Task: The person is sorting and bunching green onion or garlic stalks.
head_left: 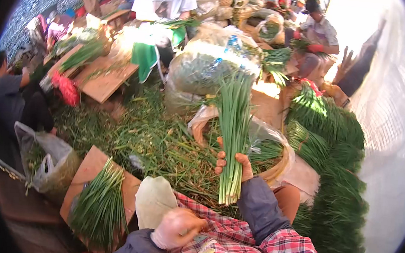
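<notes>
My right hand (234, 164) grips an upright bunch of long green chives (235, 115), its fingers wrapped round the stems. The leaves point up and the pale cut ends hang just below the hand. Low in front of my checked red garment, my left hand (180, 228) is curled closed; whatever its fingers may pinch is too small to make out. Left of it, a loose pile of chives (101, 209) lies on a brown board (131, 192). Just beyond the held bunch is an open plastic-lined bag (283, 162) with more greens inside.
Stacked chives (338, 196) line the right side beside a white sheet (398, 143). Leaf scraps (154, 132) cover the ground ahead. A plastic bag (57, 162) stands at left, a large filled bag (207, 69) ahead. Several people sit around, one in a white shirt (165, 0).
</notes>
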Demonstrator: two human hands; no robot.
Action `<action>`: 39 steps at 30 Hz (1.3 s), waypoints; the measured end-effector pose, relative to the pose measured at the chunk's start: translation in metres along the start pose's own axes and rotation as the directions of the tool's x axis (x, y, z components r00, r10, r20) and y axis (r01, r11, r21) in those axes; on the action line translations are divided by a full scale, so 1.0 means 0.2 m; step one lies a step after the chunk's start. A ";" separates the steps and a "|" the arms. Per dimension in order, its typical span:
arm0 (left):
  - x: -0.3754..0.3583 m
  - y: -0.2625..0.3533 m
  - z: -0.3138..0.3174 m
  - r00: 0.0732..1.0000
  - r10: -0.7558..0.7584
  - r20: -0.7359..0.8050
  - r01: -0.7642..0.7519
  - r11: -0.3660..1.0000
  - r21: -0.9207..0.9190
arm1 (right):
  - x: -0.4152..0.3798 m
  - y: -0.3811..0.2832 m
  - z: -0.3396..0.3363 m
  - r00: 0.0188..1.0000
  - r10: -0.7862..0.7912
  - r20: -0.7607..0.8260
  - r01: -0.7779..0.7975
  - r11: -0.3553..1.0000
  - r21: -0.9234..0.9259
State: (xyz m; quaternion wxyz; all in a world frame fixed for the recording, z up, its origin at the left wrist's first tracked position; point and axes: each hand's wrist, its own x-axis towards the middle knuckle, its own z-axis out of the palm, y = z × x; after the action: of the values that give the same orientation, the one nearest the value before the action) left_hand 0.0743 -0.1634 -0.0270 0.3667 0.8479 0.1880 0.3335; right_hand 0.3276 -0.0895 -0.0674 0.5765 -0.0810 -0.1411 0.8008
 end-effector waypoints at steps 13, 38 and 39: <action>-0.86 -0.16 -0.50 0.374 -0.426 -0.824 0.767 0.641 0.017 | 0.30 0.27 -0.09 0.937 0.276 -0.215 -0.337 0.878 -0.340; 0.09 -0.98 -0.57 0.576 -0.594 -0.562 0.753 0.653 0.081 | -0.56 0.06 -0.07 0.862 0.288 -0.417 -0.409 0.881 -0.236; 0.06 -0.93 -0.53 0.605 -0.639 -0.475 0.689 0.719 -0.091 | -0.54 0.06 -0.08 0.870 0.269 -0.413 -0.391 0.887 -0.247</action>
State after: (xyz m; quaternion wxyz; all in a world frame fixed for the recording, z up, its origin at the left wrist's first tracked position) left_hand -0.0056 0.0188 -0.1080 0.3629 0.6258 0.5893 0.3598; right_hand 0.3568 -0.1938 -0.0897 0.4240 -0.3456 -0.1435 0.8248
